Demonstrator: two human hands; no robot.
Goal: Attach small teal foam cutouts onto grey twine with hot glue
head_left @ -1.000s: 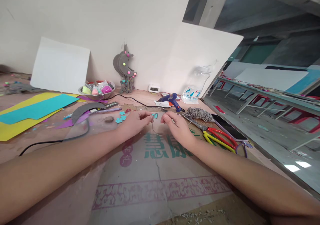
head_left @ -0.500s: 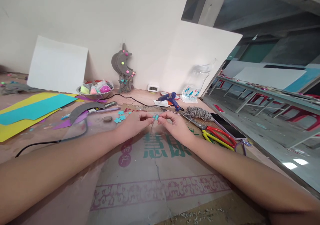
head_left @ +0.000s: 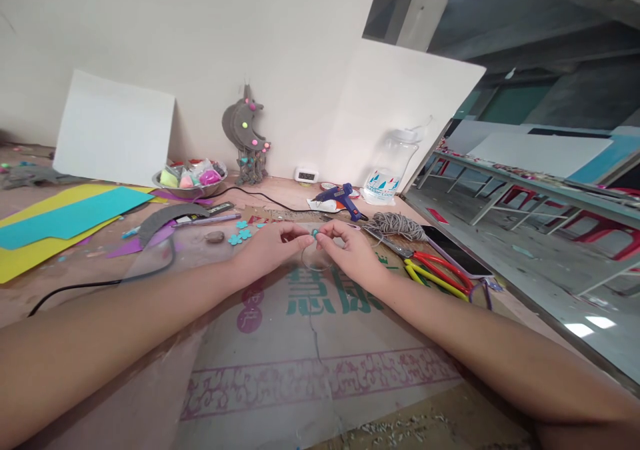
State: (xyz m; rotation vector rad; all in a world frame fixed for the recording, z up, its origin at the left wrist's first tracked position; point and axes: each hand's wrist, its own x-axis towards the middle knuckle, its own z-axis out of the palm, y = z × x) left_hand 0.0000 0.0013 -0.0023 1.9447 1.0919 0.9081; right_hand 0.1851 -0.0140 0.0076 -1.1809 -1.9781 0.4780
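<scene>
Both my hands meet over the middle of the table, fingertips pinched together. Between them is a small turquoise piece [head_left: 315,233], mostly covered by my fingers, so its shape is hard to make out. My left hand [head_left: 273,249] grips it from the left with thumb and forefinger. On the other side my right hand [head_left: 350,251] pinches it the same way. A thin grey cord [head_left: 304,258] hangs from the fingertips in a loose curve. Several turquoise flower cutouts [head_left: 239,237] lie just left of my left hand, by a small grey-brown lump [head_left: 215,237].
Under my arms lies a printed plastic sheet [head_left: 280,343]. Right of my hands are red-and-yellow-handled scissors [head_left: 435,267], a grey cord bundle [head_left: 397,226] and a phone [head_left: 457,253]. Behind stand a blue glue gun [head_left: 345,200], a plastic jar [head_left: 390,167] and a metal bowl [head_left: 190,189].
My fingers have closed further over the turquoise piece, hiding more of it. The cord below now hangs in a wider curve.
</scene>
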